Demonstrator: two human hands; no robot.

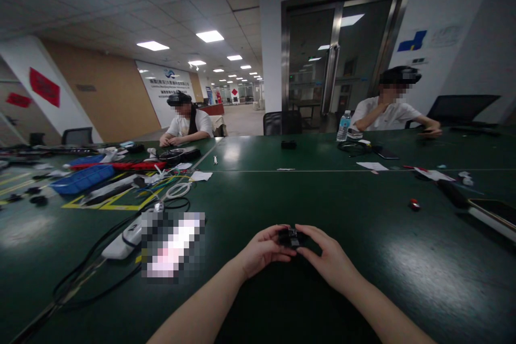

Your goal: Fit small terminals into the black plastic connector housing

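Observation:
Both of my hands meet over the near middle of the green table (pixel 250 199). Between them is a small black object with a shiny, lighter part (pixel 293 237); its kind is too small and dark to make out. My left hand (pixel 264 250) is closed on its left side, thumb and fingers curled round it. On the other side, my right hand (pixel 328 258) pinches it between thumb and forefinger. The fingertips hide part of the object.
Left of my hands lie a blurred-out bright rectangle (pixel 175 250), a white power strip (pixel 129 236), cables and a blue tray (pixel 83 178). A small red item (pixel 414 204) sits at right. Two people in headsets sit across, near a water bottle (pixel 343 126).

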